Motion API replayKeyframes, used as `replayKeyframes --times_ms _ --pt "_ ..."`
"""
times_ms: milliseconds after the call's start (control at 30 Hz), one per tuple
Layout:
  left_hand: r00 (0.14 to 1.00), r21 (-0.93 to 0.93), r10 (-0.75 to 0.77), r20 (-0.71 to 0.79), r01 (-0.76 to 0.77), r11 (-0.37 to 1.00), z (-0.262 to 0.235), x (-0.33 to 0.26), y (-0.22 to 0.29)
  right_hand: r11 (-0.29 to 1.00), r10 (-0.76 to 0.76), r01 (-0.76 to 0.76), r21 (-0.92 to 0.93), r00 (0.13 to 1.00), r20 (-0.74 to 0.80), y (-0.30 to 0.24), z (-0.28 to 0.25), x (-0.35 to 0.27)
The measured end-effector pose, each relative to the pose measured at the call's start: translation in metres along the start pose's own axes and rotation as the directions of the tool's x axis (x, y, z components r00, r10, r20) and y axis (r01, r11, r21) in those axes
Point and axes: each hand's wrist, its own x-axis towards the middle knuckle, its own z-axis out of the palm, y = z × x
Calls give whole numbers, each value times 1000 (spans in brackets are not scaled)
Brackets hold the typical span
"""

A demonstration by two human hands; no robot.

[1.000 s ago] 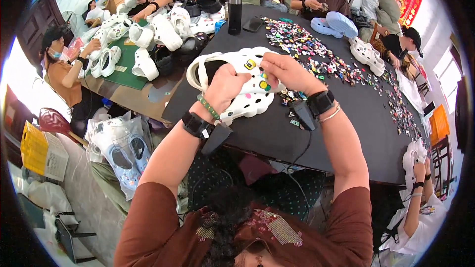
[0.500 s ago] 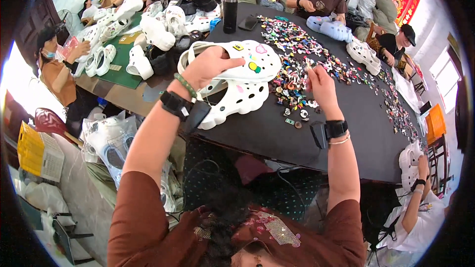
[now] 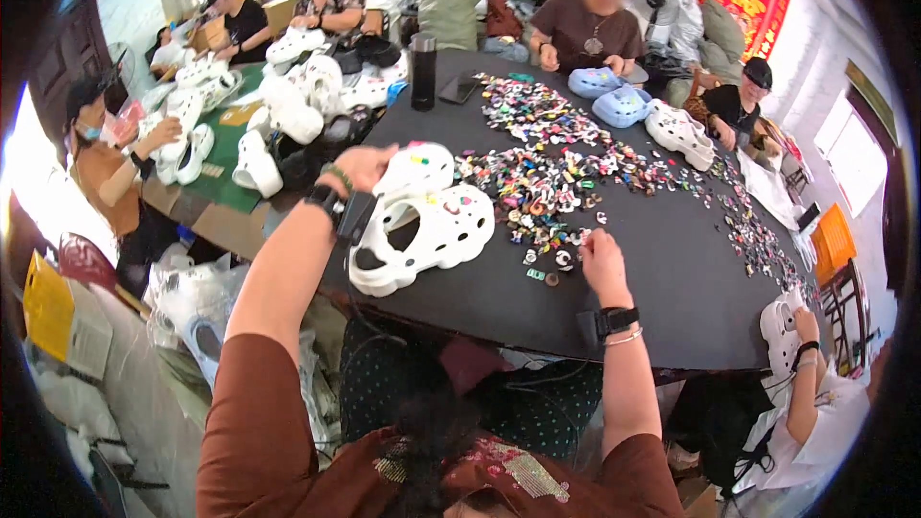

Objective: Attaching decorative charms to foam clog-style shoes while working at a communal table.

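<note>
Evidently, the left hand (image 3: 363,169) grasped the far white foam clog (image 3: 420,171); the right hand (image 3: 604,267) curled, contents unclear, near multicoloured charms (image 3: 539,184).

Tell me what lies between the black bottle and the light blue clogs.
In the head view, a dark phone-like slab, then small colourful charms, lie between the black bottle and the clogs.
</note>
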Motion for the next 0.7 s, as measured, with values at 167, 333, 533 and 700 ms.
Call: replayKeyframes --times_ms 167,333,533,700 --pt "723 980 690 -16 148 -132 64 -15 -24 999 19 -15 33 995 -95 -16 -19 -37" --pt "841 917 525 129 100 -386 62 -55 -24 1000 19 -20 -6 976 -216 -40 -11 -55" --pt "793 839 608 20 317 -441 83 -91 -37 996 62 -78 -50 961 -269 -47 -10 -67" --pt "728 880 660 184 178 -441 88 -115 -33 998 25 -38 -46 965 -262 -49 -10 -68"
